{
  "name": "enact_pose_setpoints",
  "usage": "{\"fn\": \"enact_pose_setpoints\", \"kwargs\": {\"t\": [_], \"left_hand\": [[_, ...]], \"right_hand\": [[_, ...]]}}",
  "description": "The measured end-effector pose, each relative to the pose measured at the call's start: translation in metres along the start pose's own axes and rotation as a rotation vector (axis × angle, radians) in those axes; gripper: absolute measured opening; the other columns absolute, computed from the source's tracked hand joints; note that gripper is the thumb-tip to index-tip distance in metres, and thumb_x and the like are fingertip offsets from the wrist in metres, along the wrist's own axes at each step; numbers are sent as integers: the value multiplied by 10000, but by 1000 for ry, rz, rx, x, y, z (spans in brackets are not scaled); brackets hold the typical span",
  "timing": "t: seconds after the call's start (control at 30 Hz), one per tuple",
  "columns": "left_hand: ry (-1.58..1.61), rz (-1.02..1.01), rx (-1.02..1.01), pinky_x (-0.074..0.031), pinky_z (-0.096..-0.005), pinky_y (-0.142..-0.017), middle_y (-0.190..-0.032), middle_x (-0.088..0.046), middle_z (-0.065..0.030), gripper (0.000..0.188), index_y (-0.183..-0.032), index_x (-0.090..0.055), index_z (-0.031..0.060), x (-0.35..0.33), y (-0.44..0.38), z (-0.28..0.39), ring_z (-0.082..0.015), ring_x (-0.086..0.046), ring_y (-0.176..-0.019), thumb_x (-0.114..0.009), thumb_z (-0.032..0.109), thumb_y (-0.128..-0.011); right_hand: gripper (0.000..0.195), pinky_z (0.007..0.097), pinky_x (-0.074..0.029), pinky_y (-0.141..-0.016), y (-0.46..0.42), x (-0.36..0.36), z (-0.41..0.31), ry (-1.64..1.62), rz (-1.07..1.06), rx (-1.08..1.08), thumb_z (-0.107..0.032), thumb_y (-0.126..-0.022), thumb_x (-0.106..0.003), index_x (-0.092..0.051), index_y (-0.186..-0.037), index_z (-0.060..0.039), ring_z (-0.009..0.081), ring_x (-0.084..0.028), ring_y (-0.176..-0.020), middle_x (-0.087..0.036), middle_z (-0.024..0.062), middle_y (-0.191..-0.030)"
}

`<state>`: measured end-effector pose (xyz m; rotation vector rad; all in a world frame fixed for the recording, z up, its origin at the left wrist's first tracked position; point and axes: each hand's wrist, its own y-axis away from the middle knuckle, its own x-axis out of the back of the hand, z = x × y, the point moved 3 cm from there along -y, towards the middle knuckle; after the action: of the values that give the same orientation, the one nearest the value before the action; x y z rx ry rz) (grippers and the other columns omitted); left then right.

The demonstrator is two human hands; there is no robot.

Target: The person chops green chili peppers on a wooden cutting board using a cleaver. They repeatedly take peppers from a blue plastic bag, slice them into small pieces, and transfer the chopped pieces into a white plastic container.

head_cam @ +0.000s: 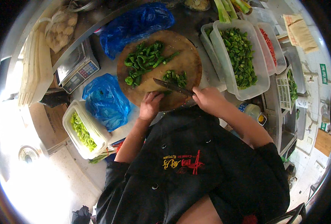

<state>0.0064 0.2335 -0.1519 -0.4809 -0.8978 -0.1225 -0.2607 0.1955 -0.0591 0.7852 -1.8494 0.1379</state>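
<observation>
On a round wooden chopping board [143, 92] before me lie a pile of whole green peppers [146, 56] at the upper left and a small heap of chopped green pepper [175, 79] right of the middle. My right hand [207, 99] grips the handle of a kitchen knife [169, 85], whose blade points left across the board beside the chopped heap. At the board's near edge, my left hand [150, 105] has its fingers bent by a green pepper piece [165, 92], just below the blade. Whether the fingers press on that piece is hard to tell.
Right of the board, a clear plastic tub [262, 84] holds chopped green peppers; beyond it a tub [280, 65] holds chopped red pieces. Blue plastic bags [106, 103] lie left, near a digital scale [78, 74] and a tub [69, 114] of light-green slices. A bottle [249, 109] stands near my right forearm.
</observation>
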Motion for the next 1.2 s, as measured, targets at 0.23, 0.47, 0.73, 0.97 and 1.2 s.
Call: {"fn": "enact_pose_setpoints", "kwargs": {"t": [0.23, 0.47, 0.73, 0.97, 1.2], "left_hand": [[70, -16, 1, -557, -426, -845, -1043, -660, -123, 231, -1001, -706, 49, -11, 0, 3, -340, -633, -1004, -626, 7, -789], [63, -82, 22, -561, -430, -843, -1085, -667, -119, 238, -1014, -710, 74, -17, 12, -2, -345, -642, -1007, -647, 16, -793], [-1, 181, 189, -554, -436, -851, -1112, -679, -132, 202, -1060, -717, 82, 23, -40, -23, -354, -645, -1011, -687, 55, -862], [-466, -137, -31, -448, -510, -1029, -1330, -566, -152, 258, -1115, -731, 81, -17, -173, -16, -379, -510, -1232, -685, 210, -897], [-536, -112, -102, -470, -509, -1019, -1303, -605, -122, 302, -1102, -727, 77, -35, -172, -19, -365, -544, -1228, -683, 301, -905]], "right_hand": [[260, 537, -545, -635, -7, -31, 3, -2, -6, -32, -242, -983, -547, -571, -1156, -49, 408, -686, -738, -684, 208, -786], [340, 566, -509, -766, -1, -28, -10, -54, -243, -163, -328, -986, -567, -599, -1199, -64, 446, -658, -847, -667, 242, -837], [329, 557, -534, -768, 24, -24, 23, -126, -120, -180, -331, -992, -559, -582, -1154, -45, 444, -672, -869, -692, 231, -898], [271, 547, -550, -734, 9, -32, 2, -29, -296, 18, -329, -989, -549, -627, -1155, -130, 421, -687, -869, -698, 213, -925], [372, 539, -561, -801, -9, -30, -1, -110, -355, -8, -376, -999, -546, -615, -1276, -137, 431, -690, -925, -705, 213, -965]]}}
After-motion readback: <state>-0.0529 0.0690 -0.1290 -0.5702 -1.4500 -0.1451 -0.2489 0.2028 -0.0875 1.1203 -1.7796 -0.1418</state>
